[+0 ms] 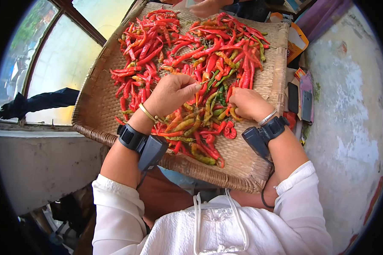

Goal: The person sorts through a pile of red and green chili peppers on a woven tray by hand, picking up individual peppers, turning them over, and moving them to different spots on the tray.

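Red, orange and green chili peppers (208, 63) lie heaped in a large woven basket tray (264, 157) in front of me. Over the middle of the heap, my left hand (170, 95) is closed in a pinch, thumb against the fingers. Whatever is in that pinch is too small to make out. My right hand (251, 104) is closed low over the right side of the peppers, its fingers curled downward. A curved orange-yellow chili (234, 114) lies right under those fingers, and their tips are hidden. Greenish chilies (210, 106) lie between the two hands.
Another person's hand (206, 7) reaches over the tray's far edge. Windows (55, 55) and a ledge (47, 165) are on the left, with a dark folded umbrella-like thing (51, 100). Phones (306, 105) and an orange box (297, 42) stand beside the tray at right.
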`<action>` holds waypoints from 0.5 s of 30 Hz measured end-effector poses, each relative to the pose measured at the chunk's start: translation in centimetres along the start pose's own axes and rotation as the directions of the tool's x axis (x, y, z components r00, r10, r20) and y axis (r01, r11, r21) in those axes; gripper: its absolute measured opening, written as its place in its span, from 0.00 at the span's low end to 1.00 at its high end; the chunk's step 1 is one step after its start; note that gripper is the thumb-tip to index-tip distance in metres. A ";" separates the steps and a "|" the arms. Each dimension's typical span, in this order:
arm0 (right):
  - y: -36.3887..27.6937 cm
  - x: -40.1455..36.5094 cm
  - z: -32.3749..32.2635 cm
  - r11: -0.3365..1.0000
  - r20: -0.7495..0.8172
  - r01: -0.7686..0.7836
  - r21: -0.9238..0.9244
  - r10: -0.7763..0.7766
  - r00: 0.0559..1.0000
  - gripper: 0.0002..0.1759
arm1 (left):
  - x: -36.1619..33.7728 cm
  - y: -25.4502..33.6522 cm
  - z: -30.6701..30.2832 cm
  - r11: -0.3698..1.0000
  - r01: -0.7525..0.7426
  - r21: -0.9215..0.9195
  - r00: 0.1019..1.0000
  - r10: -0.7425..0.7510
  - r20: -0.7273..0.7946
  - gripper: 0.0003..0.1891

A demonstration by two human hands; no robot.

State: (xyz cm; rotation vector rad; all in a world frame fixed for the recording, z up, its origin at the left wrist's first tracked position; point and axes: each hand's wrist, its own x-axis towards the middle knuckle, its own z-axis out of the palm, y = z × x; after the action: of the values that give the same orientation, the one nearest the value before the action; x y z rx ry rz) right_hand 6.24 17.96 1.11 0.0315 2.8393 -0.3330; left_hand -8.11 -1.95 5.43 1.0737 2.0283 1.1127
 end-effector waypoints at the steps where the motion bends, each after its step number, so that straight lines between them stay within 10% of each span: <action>1: 0.3 -0.1 -0.4 1.000 0.000 0.004 -0.002 -0.004 1.000 0.07 | 0.1 -0.1 0.0 0.999 0.009 -0.034 1.000 -0.009 -0.016 0.13; 5: 0.3 -0.5 -2.6 0.959 -0.079 0.050 0.278 -0.029 0.996 0.09 | 0.3 -0.1 -0.7 0.991 0.129 -0.038 0.991 -0.127 0.041 0.15; 8: -1.0 -1.4 -4.6 0.414 -0.007 -0.034 0.910 0.097 0.995 0.04 | 0.3 -0.3 -1.3 0.984 0.174 -0.023 0.944 -0.160 0.289 0.14; 11: -1.8 -1.6 -4.0 0.260 0.039 -0.047 0.964 0.036 0.999 0.04 | 0.0 0.4 -2.1 0.984 0.058 0.166 0.882 -0.129 0.454 0.13; 15: -3.1 -1.2 -3.4 0.546 -0.012 -0.006 0.837 0.028 1.000 0.05 | -0.1 0.9 -2.8 0.969 0.045 0.243 0.911 -0.140 0.388 0.12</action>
State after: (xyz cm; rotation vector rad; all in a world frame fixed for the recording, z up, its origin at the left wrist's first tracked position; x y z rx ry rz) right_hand 6.34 15.76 5.35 0.2576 2.3867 -1.6712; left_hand -9.92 -2.92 7.60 1.1918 1.8752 0.5558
